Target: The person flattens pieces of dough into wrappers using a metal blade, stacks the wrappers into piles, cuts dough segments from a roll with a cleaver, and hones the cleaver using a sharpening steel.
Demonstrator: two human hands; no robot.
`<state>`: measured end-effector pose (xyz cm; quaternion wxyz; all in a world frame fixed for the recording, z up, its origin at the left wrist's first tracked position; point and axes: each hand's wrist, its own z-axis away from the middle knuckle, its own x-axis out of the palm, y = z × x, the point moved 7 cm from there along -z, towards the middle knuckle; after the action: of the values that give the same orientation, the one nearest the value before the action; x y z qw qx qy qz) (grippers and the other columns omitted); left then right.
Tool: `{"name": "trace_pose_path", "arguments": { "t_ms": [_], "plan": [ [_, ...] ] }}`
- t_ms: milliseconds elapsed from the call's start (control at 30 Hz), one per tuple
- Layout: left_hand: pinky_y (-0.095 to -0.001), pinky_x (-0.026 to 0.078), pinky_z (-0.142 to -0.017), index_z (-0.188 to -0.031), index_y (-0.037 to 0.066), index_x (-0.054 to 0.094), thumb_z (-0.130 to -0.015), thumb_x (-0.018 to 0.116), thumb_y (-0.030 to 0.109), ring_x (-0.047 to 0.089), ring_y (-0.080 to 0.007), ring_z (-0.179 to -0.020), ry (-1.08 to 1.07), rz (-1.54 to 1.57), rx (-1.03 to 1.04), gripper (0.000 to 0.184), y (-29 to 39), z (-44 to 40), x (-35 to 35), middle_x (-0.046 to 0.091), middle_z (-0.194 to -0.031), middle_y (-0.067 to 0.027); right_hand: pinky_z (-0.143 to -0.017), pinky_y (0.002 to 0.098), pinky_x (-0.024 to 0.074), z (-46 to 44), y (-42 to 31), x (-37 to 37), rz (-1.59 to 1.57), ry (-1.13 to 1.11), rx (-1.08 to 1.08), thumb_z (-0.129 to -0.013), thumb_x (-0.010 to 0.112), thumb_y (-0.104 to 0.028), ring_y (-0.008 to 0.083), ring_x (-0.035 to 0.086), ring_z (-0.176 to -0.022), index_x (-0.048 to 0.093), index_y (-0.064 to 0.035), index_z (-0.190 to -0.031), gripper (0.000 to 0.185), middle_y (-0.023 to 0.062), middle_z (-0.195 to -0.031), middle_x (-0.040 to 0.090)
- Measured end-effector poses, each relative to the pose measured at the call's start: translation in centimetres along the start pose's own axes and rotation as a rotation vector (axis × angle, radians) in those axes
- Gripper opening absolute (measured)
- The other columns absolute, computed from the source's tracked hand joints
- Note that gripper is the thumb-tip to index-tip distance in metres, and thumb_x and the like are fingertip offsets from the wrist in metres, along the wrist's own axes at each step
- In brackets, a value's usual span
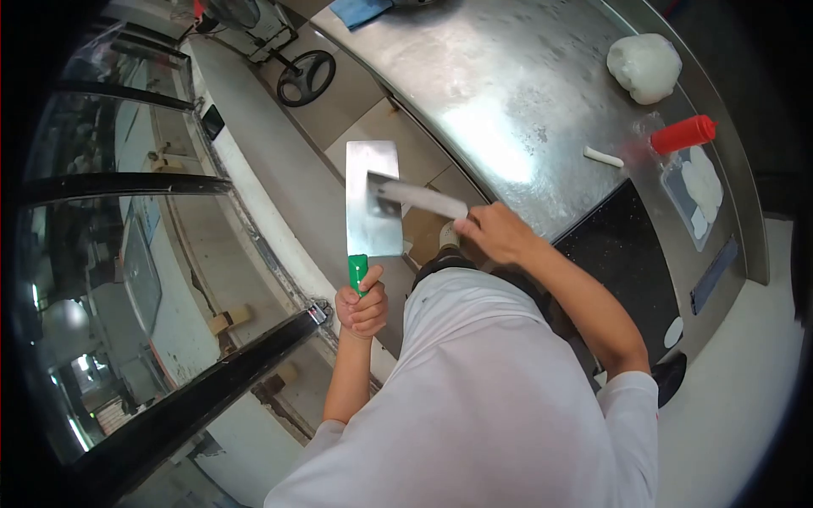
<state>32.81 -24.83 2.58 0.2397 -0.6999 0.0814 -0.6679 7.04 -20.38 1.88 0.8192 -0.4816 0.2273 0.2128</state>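
Note:
My left hand [362,306] is wrapped round the green handle of a wide cleaver [373,229], whose blade stands upright above the fist. In my right hand [500,232] is the end of a pale, blurred tool [428,201] that reaches left across the cleaver's blade. The tool's dark tip lies over the middle of the blade; whether it touches the metal cannot be told. Both hands are in front of my body, left of the steel table [474,93].
On the table are a white dough lump [644,68], a red bottle [683,134], a short white stick [603,157], a black board [622,254] and a tray with white pieces [699,190]. A blue cloth [360,10] lies at its far edge. Black-framed glass [212,389] stands left.

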Motion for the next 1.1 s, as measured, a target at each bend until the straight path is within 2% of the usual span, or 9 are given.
{"name": "trace_pose_path", "arguments": {
  "t_ms": [133, 167, 400, 533, 667, 800, 1000, 1033, 1100],
  "plan": [
    [-0.0268, 0.041, -0.030, -0.090, 0.005, 0.036, -0.080, 0.055, -0.005, 0.045, -0.0114, -0.039, 0.047, 0.013, -0.004, 0.024, 0.3, -0.2, 0.4, 0.043, -0.056, -0.0056, -0.079, 0.0544, 0.0524, 3.3, -2.9, 1.5, 0.161, -0.161, -0.253, -0.100, 0.058, -0.052, 0.0495, 0.066, -0.085, 0.070, 0.0044, -0.095, 0.057, 0.0272, -0.082, 0.069],
    [-0.0267, 0.041, -0.030, -0.090, 0.005, 0.036, -0.080, 0.056, -0.005, 0.045, -0.0114, -0.039, 0.079, 0.017, -0.006, 0.024, 0.4, -0.4, 0.3, 0.043, -0.056, -0.0056, -0.082, 0.0547, 0.0544, 3.8, -3.1, 1.6, 0.206, -0.232, -0.234, -0.099, 0.056, -0.058, 0.0487, 0.069, -0.090, 0.072, 0.0038, -0.097, 0.064, 0.0301, -0.090, 0.070],
    [-0.0266, 0.040, -0.032, -0.094, 0.003, 0.039, -0.079, 0.058, -0.006, 0.047, -0.0123, -0.042, 0.056, -0.185, -0.267, 0.026, 0.1, -1.6, 2.0, 0.045, -0.058, -0.0061, -0.081, 0.0507, 0.0513, 0.0, 5.5, -7.3, -0.281, 0.436, 0.184, -0.106, 0.049, -0.053, 0.0469, 0.067, -0.083, 0.069, 0.0094, -0.089, 0.068, 0.0341, -0.083, 0.066],
    [-0.0271, 0.038, -0.034, -0.092, 0.002, 0.039, -0.077, 0.059, -0.008, 0.046, -0.0129, -0.042, 0.127, -0.394, -0.458, 0.027, -2.4, -5.9, 3.8, 0.043, -0.058, -0.0069, -0.070, 0.0457, 0.0444, 7.2, 8.1, -6.6, -0.581, 0.642, 0.144, -0.108, 0.049, -0.048, 0.0299, 0.047, -0.065, 0.056, 0.0069, -0.078, 0.063, 0.0231, -0.068, 0.054],
    [-0.0271, 0.038, -0.034, -0.092, 0.001, 0.039, -0.075, 0.058, -0.010, 0.045, -0.0130, -0.041, 0.274, -0.427, -0.664, 0.027, -6.6, -13.4, 1.9, 0.041, -0.057, -0.0063, -0.061, 0.0389, 0.0423, 16.8, 13.5, -3.0, -0.756, 0.890, 0.200, -0.109, 0.048, -0.043, 0.0192, 0.048, -0.063, 0.054, 0.0021, -0.075, 0.057, 0.0119, -0.065, 0.051],
    [-0.0292, 0.039, -0.034, -0.093, 0.003, 0.041, -0.079, 0.065, -0.007, 0.048, -0.0137, -0.043, 0.223, -0.159, -1.071, 0.029, -17.5, -22.2, -2.7, 0.042, -0.059, -0.0063, -0.054, 0.0288, 0.0365, 27.3, 19.0, 1.9, -1.105, 1.206, 0.301, -0.109, 0.046, -0.051, 0.0080, 0.046, -0.062, 0.051, -0.0035, -0.073, 0.060, 0.0006, -0.064, 0.048],
    [-0.0288, 0.039, -0.032, -0.090, 0.004, 0.043, -0.078, 0.060, -0.002, 0.045, -0.0138, -0.040, 0.271, -0.188, -1.455, 0.021, -34.2, -31.6, -13.7, 0.044, -0.059, -0.0061, -0.055, 0.0376, 0.0412, 42.5, 20.0, -1.6, -0.569, 1.504, 0.524, -0.105, 0.053, -0.051, 0.0281, 0.057, -0.055, 0.061, 0.0018, -0.083, 0.058, 0.0142, -0.059, 0.052],
    [-0.0291, 0.038, -0.030, -0.088, 0.004, 0.043, -0.076, 0.057, -0.001, 0.043, -0.0140, -0.038, 0.274, -0.230, -1.478, 0.019, -36.4, -32.4, -15.7, 0.044, -0.057, -0.0055, -0.060, 0.0447, 0.0457, 43.6, 20.3, -2.2, -0.602, 1.480, 0.585, -0.104, 0.056, -0.049, 0.0434, 0.064, -0.065, 0.065, 0.0036, -0.090, 0.056, 0.0234, -0.065, 0.057],
    [-0.0295, 0.040, -0.031, -0.087, 0.004, 0.042, -0.076, 0.059, -0.001, 0.044, -0.0139, -0.038, 0.280, -0.258, -1.506, 0.020, -40.9, -33.7, -18.9, 0.043, -0.056, -0.0055, -0.063, 0.0477, 0.0475, 45.0, 21.8, -3.9, -0.542, 1.498, 0.587, -0.104, 0.056, -0.049, 0.0470, 0.065, -0.071, 0.065, 0.0036, -0.089, 0.055, 0.0254, -0.069, 0.060]
  ]
}}
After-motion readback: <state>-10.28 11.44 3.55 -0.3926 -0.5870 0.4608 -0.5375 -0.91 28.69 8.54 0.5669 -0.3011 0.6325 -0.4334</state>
